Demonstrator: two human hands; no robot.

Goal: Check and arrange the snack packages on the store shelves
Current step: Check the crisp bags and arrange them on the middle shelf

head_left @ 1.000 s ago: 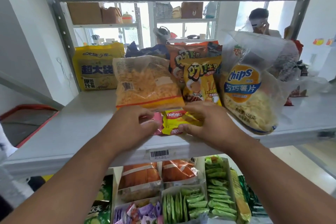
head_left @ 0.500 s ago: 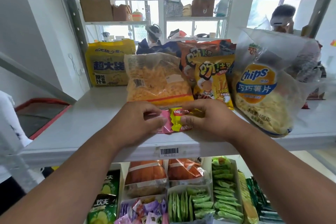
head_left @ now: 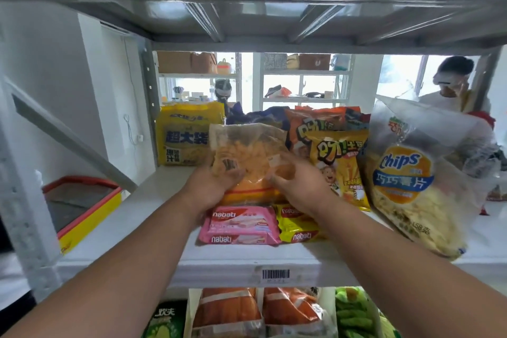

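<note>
Nearest, below the white metal shelf with its barcode label on the front lip, a lower tier holds orange packets and green pouches. On the shelf's front edge a pink Nabati wafer pack lies flat, touching a yellow Nabati wafer pack on its right. Both bare forearms reach up over them. The left hand curls its fingers round the lower left side of a clear plastic bag of orange snacks, and the right hand pinches the bag's right side; the bag stands upright just behind the wafers. Beside it to the right stand a yellow crisp packet with a cartoon figure and a large clear "Chips" bag, tilted. Further back left stands a yellow noodle multipack. Beyond the shelf are bright windows, storage racks and a person in white.
</note>
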